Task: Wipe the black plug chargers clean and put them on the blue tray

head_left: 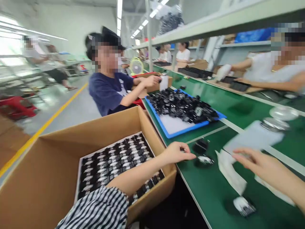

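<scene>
My left hand (177, 152) is over the table edge beside the open carton, its fingers curled around something small and dark that I cannot make out. Just right of its fingertips lie a black plastic part (200, 145) and a part with a clear, shiny face (205, 160). My right hand (264, 167) pinches a white cloth (232, 173), which hangs down on both sides of the fingers; blur softens the grip. Below the cloth, another black part with a clear face (244, 206) rests on the green tabletop (209, 197).
The carton (59, 136) holds rows of black and clear parts (116, 159). A blue-rimmed tray (166, 128) bears a heap of black parts (181, 105). A white bottle with a metal top (254, 136) stands behind my right hand. Co-workers sit across and beyond; a shelf (214, 22) runs overhead.
</scene>
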A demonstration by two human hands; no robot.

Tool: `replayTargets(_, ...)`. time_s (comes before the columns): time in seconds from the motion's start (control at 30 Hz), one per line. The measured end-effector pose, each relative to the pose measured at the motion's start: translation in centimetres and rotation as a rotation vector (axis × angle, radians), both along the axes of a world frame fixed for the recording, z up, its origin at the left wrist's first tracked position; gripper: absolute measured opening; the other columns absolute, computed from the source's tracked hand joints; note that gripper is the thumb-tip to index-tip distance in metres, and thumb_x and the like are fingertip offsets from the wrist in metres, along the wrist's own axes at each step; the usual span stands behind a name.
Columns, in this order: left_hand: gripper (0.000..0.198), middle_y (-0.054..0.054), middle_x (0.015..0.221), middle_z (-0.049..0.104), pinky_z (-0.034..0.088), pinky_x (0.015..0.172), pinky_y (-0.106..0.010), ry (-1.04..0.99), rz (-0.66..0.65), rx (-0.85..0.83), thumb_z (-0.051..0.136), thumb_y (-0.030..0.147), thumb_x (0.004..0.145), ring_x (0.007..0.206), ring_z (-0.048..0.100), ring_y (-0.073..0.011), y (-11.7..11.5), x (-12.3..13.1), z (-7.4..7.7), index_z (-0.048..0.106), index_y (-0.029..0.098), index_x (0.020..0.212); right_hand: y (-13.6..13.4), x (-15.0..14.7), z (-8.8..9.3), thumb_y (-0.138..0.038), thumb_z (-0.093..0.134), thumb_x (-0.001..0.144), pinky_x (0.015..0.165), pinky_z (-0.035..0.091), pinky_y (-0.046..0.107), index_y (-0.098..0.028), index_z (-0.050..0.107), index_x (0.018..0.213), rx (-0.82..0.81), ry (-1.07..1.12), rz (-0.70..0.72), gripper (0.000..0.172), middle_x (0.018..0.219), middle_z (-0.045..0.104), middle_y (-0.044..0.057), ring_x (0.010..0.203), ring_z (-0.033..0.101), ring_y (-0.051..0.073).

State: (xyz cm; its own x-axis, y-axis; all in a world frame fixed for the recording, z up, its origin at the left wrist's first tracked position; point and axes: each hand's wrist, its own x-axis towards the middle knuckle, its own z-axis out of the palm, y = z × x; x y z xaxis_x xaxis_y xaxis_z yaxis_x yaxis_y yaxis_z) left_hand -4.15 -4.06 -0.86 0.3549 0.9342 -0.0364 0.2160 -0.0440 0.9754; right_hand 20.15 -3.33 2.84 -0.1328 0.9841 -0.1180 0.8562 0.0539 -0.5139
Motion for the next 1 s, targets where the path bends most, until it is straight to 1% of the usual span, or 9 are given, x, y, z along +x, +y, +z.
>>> replayTargets(0.07, 0.023, 0.005, 0.047, 0.043, 0.032, 0.048, -0.019, 0.160, 0.005, 0.062, 0.057, 0.032, 0.056, 0.047, 0.039, -0.0054, 0.0, -0.2, 0.2, 0.044, 0.014, 0.051, -0.1, 0.9, 1.0, -0.049, 0.034, 0.066, 0.055, 0.041, 0.034, -0.022, 0.052, 0.081, -0.017, -0.093, -0.039, 0.036, 0.074, 0.057, 0.006, 0.059, 0.053, 0.022)
replayTargets(0.17, 0.022, 0.005, 0.053, 0.049, 0.034, 0.048, -0.020, 0.257, -0.063, 0.056, 0.056, 0.031, 0.058, 0.049, 0.042, -0.0070, 0.2, -0.1, 0.4, 0.050, 0.016, 0.073, -0.6, 0.9, 0.9, -0.040, 0.030, 0.074, 0.054, 0.041, 0.029, -0.021, 0.052, 0.084, -0.031, -0.221, -0.049, 0.031, 0.078, 0.056, 0.004, 0.058, 0.053, 0.017)
replayTargets(0.33, 0.039, 0.000, 0.085, 0.057, 0.040, 0.063, -0.025, 0.483, -0.061, 0.134, 0.060, 0.034, 0.054, 0.071, 0.051, -0.0138, -0.2, 1.3, 0.1, 0.052, 0.019, 0.088, -1.8, -1.8, -2.6, -0.041, 0.033, 0.077, 0.042, 0.035, 0.024, -0.019, 0.042, 0.108, 0.099, -0.511, -0.006, 0.039, 0.081, 0.053, 0.009, 0.059, 0.052, 0.019)
replayTargets(0.4, 0.044, 0.000, 0.090, 0.057, 0.040, 0.067, -0.026, 0.550, -0.065, 0.153, 0.060, 0.039, 0.053, 0.079, 0.051, -0.0164, -0.3, 2.0, 0.0, 0.052, 0.020, 0.092, -1.9, -2.4, -3.8, -0.038, 0.031, 0.079, 0.042, 0.033, 0.024, -0.019, 0.044, 0.105, 0.164, -0.565, 0.033, 0.035, 0.081, 0.051, 0.010, 0.059, 0.051, 0.020)
replayTargets(0.5, 0.042, 0.000, 0.091, 0.056, 0.039, 0.068, -0.026, 0.619, -0.084, 0.174, 0.056, 0.042, 0.056, 0.080, 0.051, -0.0172, -0.3, 2.6, -0.1, 0.052, 0.021, 0.092, -1.7, -2.5, -3.9, -0.031, 0.032, 0.079, 0.045, 0.033, 0.024, -0.018, 0.050, 0.087, 0.193, -0.452, 0.057, 0.023, 0.068, 0.051, 0.005, 0.057, 0.050, 0.017)
replayTargets(0.6, 0.035, 0.002, 0.087, 0.057, 0.039, 0.067, -0.025, 0.619, -0.100, 0.183, 0.054, 0.041, 0.059, 0.076, 0.052, -0.0157, -0.2, 2.7, -0.2, 0.053, 0.023, 0.090, -1.6, -3.0, -2.4, -0.032, 0.037, 0.078, 0.046, 0.034, 0.022, -0.019, 0.047, 0.084, 0.263, -0.203, 0.031, 0.018, 0.053, 0.047, -0.002, 0.047, 0.046, 0.013)
replayTargets(0.73, 0.033, 0.002, 0.083, 0.057, 0.038, 0.066, -0.024, 0.609, -0.104, 0.225, 0.053, 0.041, 0.060, 0.074, 0.052, -0.0151, -0.2, 2.6, -0.3, 0.053, 0.023, 0.088, -1.8, -4.9, -1.3, -0.028, 0.035, 0.079, 0.051, 0.035, 0.021, -0.022, 0.052, 0.086, 0.424, -0.130, 0.259, 0.020, 0.069, 0.054, 0.000, 0.054, 0.048, 0.011)
replayTargets(0.87, 0.030, 0.002, 0.078, 0.057, 0.038, 0.063, -0.024, 0.654, -0.127, 0.231, 0.051, 0.041, 0.062, 0.071, 0.052, -0.0151, -0.3, 2.6, -0.2, 0.054, 0.023, 0.086, -1.7, -6.1, -1.9, -0.019, 0.035, 0.077, 0.047, 0.032, 0.021, -0.023, 0.054, 0.093, 0.512, -0.369, 0.504, 0.025, 0.072, 0.052, 0.003, 0.059, 0.047, 0.013)
replayTargets(1.0, 0.033, 0.002, 0.083, 0.057, 0.038, 0.065, -0.024, 0.676, -0.137, 0.240, 0.050, 0.043, 0.063, 0.076, 0.052, -0.0159, -0.4, 2.6, -0.2, 0.051, 0.024, 0.090, -1.7, -5.7, -1.6, -0.009, 0.037, 0.070, 0.041, 0.023, 0.021, -0.022, 0.052, 0.097, 0.555, -0.615, 0.605, 0.034, 0.062, 0.046, 0.003, 0.051, 0.042, 0.013)
